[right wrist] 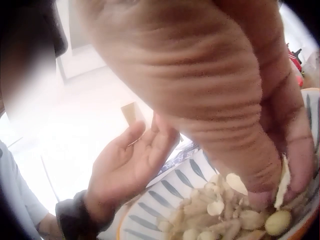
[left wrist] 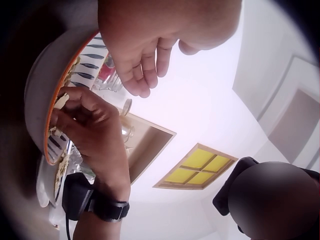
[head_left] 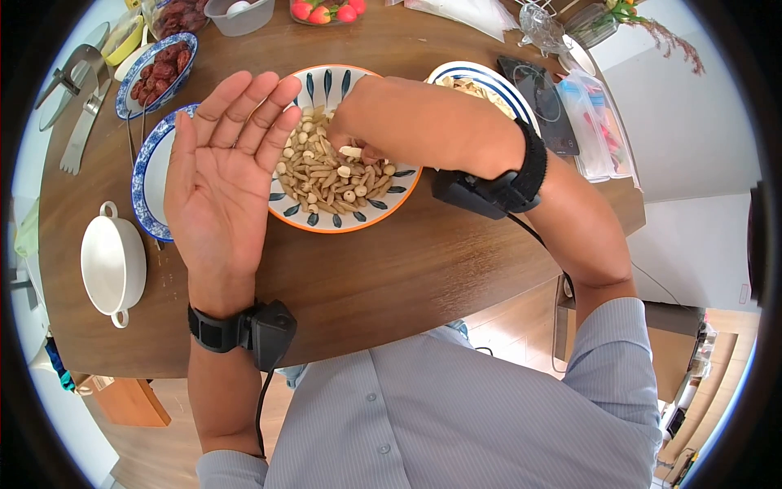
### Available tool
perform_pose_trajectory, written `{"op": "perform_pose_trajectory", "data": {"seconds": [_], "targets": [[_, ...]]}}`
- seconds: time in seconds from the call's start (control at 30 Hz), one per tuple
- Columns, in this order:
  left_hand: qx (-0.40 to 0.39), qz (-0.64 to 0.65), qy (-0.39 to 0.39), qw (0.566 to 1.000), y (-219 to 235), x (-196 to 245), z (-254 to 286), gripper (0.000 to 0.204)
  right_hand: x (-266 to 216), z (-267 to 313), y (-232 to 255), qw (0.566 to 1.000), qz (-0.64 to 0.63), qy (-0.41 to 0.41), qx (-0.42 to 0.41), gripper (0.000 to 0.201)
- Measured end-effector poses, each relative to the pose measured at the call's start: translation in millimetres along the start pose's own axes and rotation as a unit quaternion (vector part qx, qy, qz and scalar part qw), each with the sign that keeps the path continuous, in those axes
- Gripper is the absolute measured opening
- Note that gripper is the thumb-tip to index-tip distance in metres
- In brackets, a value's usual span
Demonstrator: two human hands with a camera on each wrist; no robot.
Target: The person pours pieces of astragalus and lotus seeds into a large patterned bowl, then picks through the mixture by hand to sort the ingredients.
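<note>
An orange-rimmed bowl with dark leaf marks holds many brown elongated pieces and pale round seeds. My right hand reaches in from the right, fingers down at the bowl's contents. Between its thumb and fingers it pinches a thin, pale dried slice, also visible in the left wrist view as a whitish flake. Palm up, my left hand is held at the bowl's left side with fingers extended and nothing on it.
Left of the bowl stand a blue-rimmed plate, a white two-handled pot and a dish of red dates. A striped-rim bowl holds pale slices. Tongs, a black scale and plastic bags lie farther out.
</note>
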State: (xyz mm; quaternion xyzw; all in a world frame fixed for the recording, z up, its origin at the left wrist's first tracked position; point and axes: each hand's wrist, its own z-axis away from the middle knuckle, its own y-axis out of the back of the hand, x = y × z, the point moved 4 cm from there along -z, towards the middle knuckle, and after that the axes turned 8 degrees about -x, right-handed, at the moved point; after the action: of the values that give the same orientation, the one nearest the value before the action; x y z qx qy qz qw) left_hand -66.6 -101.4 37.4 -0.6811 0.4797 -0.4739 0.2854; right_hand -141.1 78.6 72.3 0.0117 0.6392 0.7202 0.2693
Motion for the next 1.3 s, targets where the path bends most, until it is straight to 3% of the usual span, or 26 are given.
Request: {"op": "perform_pose_trajectory", "data": {"seconds": [0.07,0.1,0.13,0.27,0.33,0.4,0.47,0.5,0.57,0.7,0.8,1.13,1.3], "targets": [[-0.002,-0.001,0.001,1.0,3.9,0.4,-0.2,0.058,-6.4,5.9,-2.1,0.989,0.099,0.063,0.089,0.012],[-0.04,0.017,0.006,0.999,5.8,0.5,-1.0,0.057,-10.2,5.5,-1.3,0.989,0.099,0.063,0.09,0.012],[-0.078,0.035,0.012,0.996,5.8,0.3,-1.2,0.057,-13.9,2.7,-1.0,0.991,0.115,0.039,0.06,0.012],[-0.079,0.035,0.01,0.996,3.4,0.2,-0.7,0.057,-18.3,-2.8,0.5,0.986,0.168,0.001,0.001,0.014],[0.01,-0.011,0.001,1.0,1.3,0.1,0.0,0.058,-18.5,-2.4,5.9,0.986,0.165,-0.01,-0.012,0.014],[0.007,-0.01,0.001,1.0,1.2,0.0,-0.2,0.058,-11.1,-2.4,3.1,0.986,0.162,-0.021,-0.025,0.013],[0.005,-0.008,0.0,1.0,0.9,-0.2,-0.2,0.057,-0.5,-2.1,-2.5,0.989,0.128,0.02,0.07,0.011],[0.009,-0.01,0.001,1.0,0.7,-0.5,-0.3,0.057,-2.5,-2.6,1.9,0.989,0.128,0.021,0.069,0.011],[0.013,-0.012,0.0,1.0,1.3,-0.2,-0.3,0.057,-0.8,-4.7,10.9,0.999,0.006,-0.04,0.007,0.009],[0.013,-0.016,0.002,1.0,2.1,-0.8,-0.3,0.057,7.7,-3.6,27.1,0.993,-0.119,0.013,0.019,0.008],[0.013,-0.017,0.004,1.0,2.7,-1.7,-0.3,0.058,22.2,0.7,30.4,0.97,-0.235,-0.063,-0.009,0.011],[0.008,-0.015,0.006,1.0,4.6,-2.3,0.0,0.058,39.0,16.9,34.5,0.938,-0.345,-0.041,0.012,0.013],[0.012,-0.016,0.002,1.0,3.6,-0.6,1.5,0.058,54.6,58.9,58.9,0.93,-0.357,-0.087,0.023,0.013]]}}
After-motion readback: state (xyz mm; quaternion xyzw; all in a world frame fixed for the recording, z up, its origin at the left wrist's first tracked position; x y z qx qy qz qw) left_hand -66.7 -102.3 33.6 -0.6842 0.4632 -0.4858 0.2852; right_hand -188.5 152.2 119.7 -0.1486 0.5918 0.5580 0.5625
